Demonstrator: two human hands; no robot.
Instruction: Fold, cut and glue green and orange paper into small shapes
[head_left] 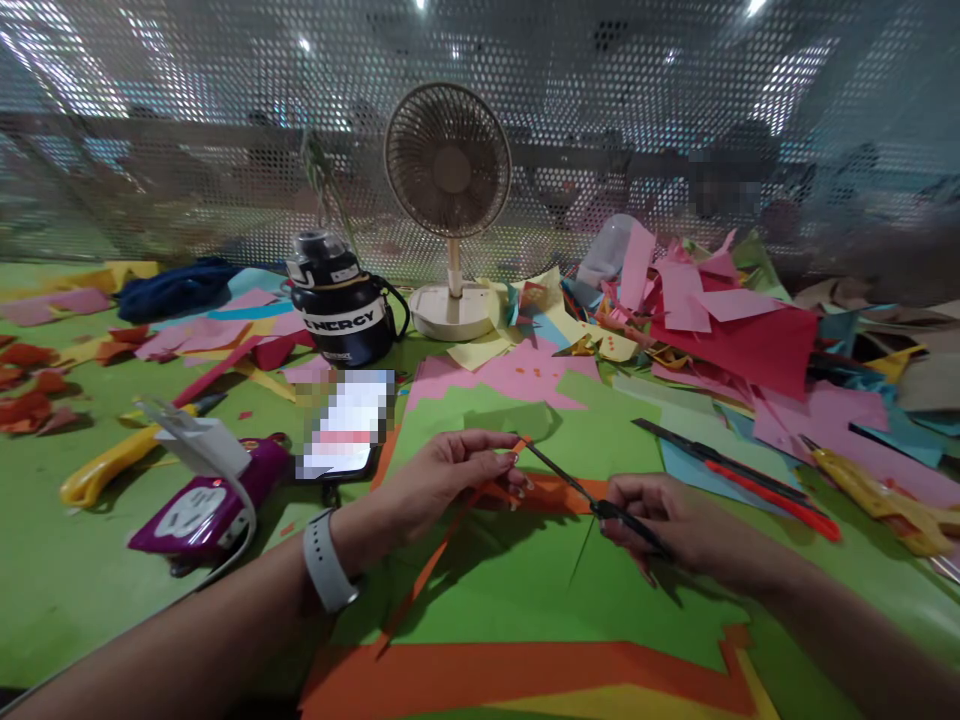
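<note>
Green table point(45, 570) is bearing scraps point(742, 345); the left hand point(454, 465) is pinching an orange strip point(431, 570) above layered paper point(637, 590), the right hand point(664, 515) gripping scissors point(596, 506), tips at the strip's top; cutting seems begun, unfinished.

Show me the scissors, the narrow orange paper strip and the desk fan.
Scissors point(598, 507), head view: the pivot.
Narrow orange paper strip point(429, 573), head view: its middle.
Desk fan point(451, 168), head view: its hub.
</note>
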